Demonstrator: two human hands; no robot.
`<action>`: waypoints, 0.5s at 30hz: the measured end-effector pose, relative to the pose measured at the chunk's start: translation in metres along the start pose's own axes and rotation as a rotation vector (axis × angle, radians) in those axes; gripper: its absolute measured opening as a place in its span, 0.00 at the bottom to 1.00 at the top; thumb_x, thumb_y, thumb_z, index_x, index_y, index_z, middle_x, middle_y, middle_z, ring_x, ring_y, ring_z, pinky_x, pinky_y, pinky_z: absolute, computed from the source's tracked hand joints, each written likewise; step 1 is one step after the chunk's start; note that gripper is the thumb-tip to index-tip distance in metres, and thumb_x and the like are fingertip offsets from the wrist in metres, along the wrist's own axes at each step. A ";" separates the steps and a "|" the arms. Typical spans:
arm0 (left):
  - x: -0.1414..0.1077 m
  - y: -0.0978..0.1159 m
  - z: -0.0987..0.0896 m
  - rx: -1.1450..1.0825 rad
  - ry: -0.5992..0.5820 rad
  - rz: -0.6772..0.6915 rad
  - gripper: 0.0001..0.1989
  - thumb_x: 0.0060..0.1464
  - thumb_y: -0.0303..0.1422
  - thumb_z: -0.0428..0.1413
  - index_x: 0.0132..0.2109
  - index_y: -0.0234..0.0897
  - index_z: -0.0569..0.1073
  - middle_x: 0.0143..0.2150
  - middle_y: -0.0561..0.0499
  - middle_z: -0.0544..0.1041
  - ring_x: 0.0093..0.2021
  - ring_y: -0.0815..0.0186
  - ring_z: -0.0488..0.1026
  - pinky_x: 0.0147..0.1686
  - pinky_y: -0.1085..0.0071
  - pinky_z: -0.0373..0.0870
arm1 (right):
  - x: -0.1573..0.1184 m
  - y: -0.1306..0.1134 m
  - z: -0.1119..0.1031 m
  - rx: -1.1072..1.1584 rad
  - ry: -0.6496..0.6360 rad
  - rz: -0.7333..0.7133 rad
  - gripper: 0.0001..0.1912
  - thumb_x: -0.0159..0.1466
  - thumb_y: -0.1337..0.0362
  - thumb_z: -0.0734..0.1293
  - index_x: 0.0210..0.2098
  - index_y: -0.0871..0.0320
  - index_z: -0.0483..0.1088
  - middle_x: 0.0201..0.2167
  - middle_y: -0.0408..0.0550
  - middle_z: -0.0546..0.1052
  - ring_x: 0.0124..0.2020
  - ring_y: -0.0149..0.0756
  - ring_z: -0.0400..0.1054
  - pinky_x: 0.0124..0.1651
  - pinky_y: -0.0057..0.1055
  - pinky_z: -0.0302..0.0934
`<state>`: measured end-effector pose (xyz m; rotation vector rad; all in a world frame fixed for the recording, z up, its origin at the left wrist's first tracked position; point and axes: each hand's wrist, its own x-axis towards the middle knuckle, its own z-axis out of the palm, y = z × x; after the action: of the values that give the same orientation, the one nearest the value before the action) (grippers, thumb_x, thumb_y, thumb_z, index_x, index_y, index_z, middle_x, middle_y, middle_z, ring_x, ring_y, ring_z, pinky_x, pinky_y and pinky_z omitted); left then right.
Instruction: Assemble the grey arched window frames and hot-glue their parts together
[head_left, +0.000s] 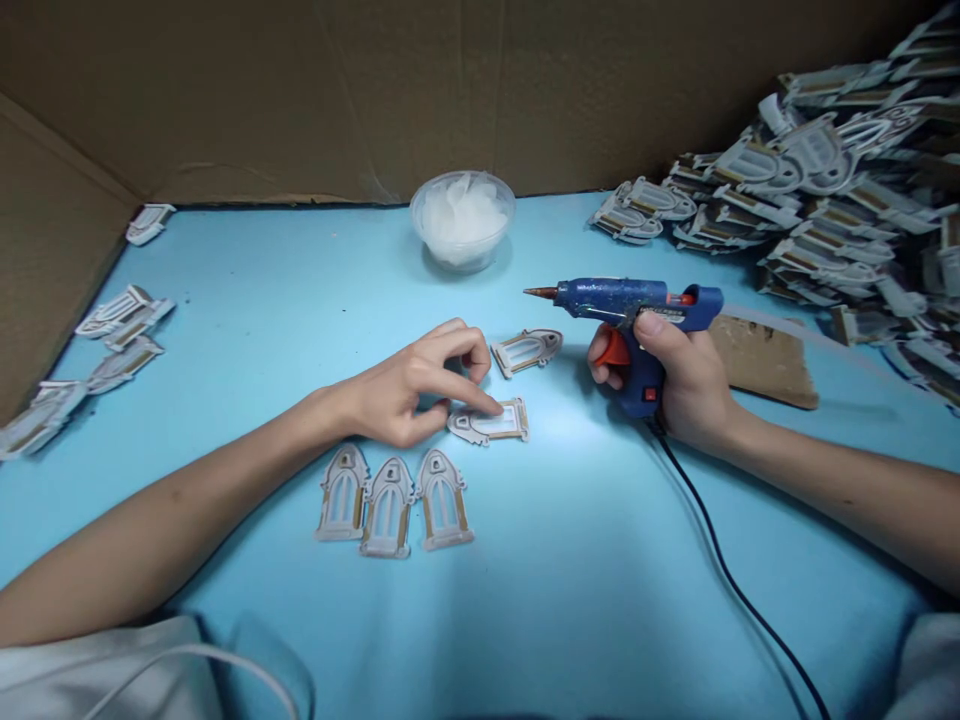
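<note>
My right hand (694, 385) is wrapped round a blue glue gun (615, 302), with fingers at its orange trigger and the copper nozzle pointing left above the table. My left hand (427, 385) has its index finger stretched out, the tip on a small window-shaped piece (514, 420) lying flat; the other fingers are bent, and nothing is gripped. Just beyond that fingertip lies another arched window piece (527, 350). Three similar pieces (388, 507) stand in a row nearer to me, their pointed tops facing away.
A clear tub (463, 220) of whitish translucent bits is at the back. Many window pieces are heaped (832, 200) at the back right, several more (124, 318) at the left edge. A brown board (765, 360) lies behind my right hand. The gun's black cord (720, 565) runs towards me.
</note>
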<state>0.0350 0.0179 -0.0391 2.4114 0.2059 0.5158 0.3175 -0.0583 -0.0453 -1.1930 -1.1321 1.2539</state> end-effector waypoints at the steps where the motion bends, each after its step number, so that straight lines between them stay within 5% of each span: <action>1: 0.000 0.000 0.000 0.024 -0.030 -0.002 0.19 0.55 0.25 0.54 0.49 0.46 0.83 0.44 0.44 0.72 0.45 0.58 0.69 0.49 0.57 0.68 | 0.000 0.000 0.000 -0.007 -0.002 0.000 0.22 0.63 0.45 0.73 0.30 0.60 0.76 0.25 0.50 0.75 0.23 0.33 0.66 0.24 0.30 0.59; 7: 0.000 -0.002 0.003 0.047 0.021 -0.008 0.09 0.58 0.40 0.65 0.41 0.39 0.81 0.41 0.44 0.70 0.44 0.59 0.67 0.48 0.60 0.68 | 0.000 0.002 -0.001 -0.017 0.000 -0.002 0.23 0.62 0.44 0.73 0.30 0.60 0.75 0.25 0.51 0.75 0.24 0.34 0.67 0.24 0.30 0.59; 10: -0.002 -0.003 0.002 0.052 0.091 -0.008 0.08 0.58 0.34 0.62 0.44 0.37 0.79 0.40 0.45 0.68 0.43 0.59 0.67 0.46 0.60 0.67 | 0.000 0.001 -0.001 -0.009 -0.001 0.003 0.22 0.63 0.45 0.73 0.30 0.60 0.76 0.26 0.50 0.75 0.23 0.33 0.67 0.24 0.30 0.59; 15: -0.003 -0.005 0.001 0.174 0.045 -0.042 0.15 0.58 0.31 0.59 0.52 0.39 0.79 0.41 0.45 0.68 0.43 0.58 0.66 0.47 0.59 0.65 | -0.001 -0.001 -0.004 -0.017 -0.066 -0.002 0.24 0.61 0.43 0.73 0.28 0.60 0.74 0.25 0.51 0.75 0.22 0.34 0.67 0.23 0.30 0.60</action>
<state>0.0329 0.0202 -0.0440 2.5592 0.3324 0.5530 0.3217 -0.0594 -0.0443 -1.1703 -1.1941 1.2920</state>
